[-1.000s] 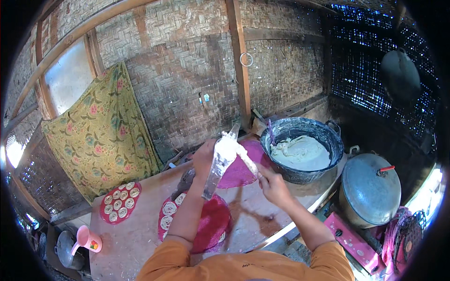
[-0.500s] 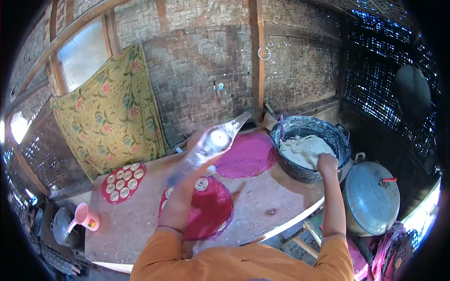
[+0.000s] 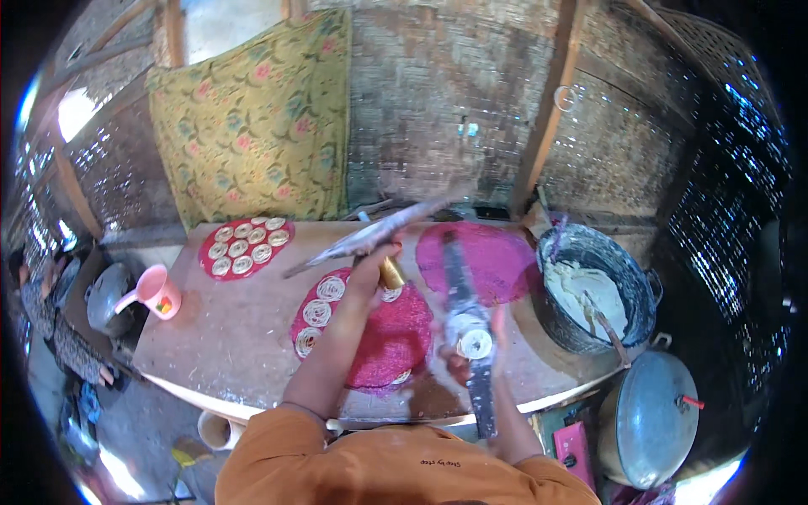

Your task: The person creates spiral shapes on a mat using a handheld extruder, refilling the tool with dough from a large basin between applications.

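A: what's each hand got?
B: left hand (image 3: pixel 380 256)'s gripping a blurry grey bar (image 3: pixel 374 238) with a gold tube (image 3: pixel 391 273) under it, well left of the tub (image 3: pixel 633 273). right hand (image 3: pixel 458 368)'s wrapped round a dark bar (image 3: pixel 484 396), also left of the tub, nearer.
A: dough (image 3: pixel 576 296)?
B: in the tub, stick (image 3: pixel 613 335) stuck in. coils (image 3: pixel 316 314) are left of it.

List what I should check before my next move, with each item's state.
1. Left hand gripping the long bar with the gold cylinder: ok.
2. Right hand holding the dark bar: ok.
3. Gold cylinder fitted into the dark bar: not ok, they are apart.
4. Dough depth inside the dark bar: cannot tell.
5. Bare space on the nearer red mat: ok.
6. Wooden stick set down in the tub: ok.
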The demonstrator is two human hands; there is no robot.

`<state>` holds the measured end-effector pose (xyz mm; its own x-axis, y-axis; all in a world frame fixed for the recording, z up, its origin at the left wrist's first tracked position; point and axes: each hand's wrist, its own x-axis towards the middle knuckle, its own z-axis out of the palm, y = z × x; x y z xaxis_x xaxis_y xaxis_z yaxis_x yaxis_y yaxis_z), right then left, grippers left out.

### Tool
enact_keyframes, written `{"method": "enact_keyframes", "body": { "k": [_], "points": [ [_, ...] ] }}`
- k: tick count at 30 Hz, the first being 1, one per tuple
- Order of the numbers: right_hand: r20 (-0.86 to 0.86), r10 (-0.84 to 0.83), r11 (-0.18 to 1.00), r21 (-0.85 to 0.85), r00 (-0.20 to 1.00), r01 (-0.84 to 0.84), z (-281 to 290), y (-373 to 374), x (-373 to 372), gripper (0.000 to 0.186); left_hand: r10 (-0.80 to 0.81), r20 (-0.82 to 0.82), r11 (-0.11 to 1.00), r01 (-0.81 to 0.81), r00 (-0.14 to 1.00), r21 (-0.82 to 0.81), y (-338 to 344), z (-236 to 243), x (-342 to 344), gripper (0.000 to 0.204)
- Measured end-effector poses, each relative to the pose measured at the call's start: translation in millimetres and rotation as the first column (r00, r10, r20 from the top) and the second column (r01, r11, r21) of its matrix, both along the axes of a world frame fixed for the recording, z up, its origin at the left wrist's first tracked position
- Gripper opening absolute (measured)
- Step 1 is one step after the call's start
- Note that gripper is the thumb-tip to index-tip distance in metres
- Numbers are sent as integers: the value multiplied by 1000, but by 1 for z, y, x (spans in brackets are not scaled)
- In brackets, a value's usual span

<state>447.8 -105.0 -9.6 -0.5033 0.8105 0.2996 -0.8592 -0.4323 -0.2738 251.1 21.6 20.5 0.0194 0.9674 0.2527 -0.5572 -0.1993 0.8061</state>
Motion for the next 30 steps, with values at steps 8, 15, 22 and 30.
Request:
{"method": "enact_keyframes", "body": {
  "k": [8, 15, 22, 30],
  "points": [
    [487, -833, 546, 800, 262, 249, 83, 4, -6, 94, 244, -878, 959, 34, 412, 283, -107, 28, -52, 35],
    [379, -917, 304, 869, 128, -391, 97, 26, -15, 95, -102, -995, 923, 374, 10, -91, -113, 24, -46, 36],
    [576, -815, 428, 671, 62, -605, 96, 37, -41, 91, -339, -940, 712, 643, -40, -284, -102, -37, -42, 45],
    [889, 331, 551, 90, 316, -830, 44, 90, 13, 98, -523, -661, 748, 662, 539, -51, -91, -91, -67, 61]
  ]
}}
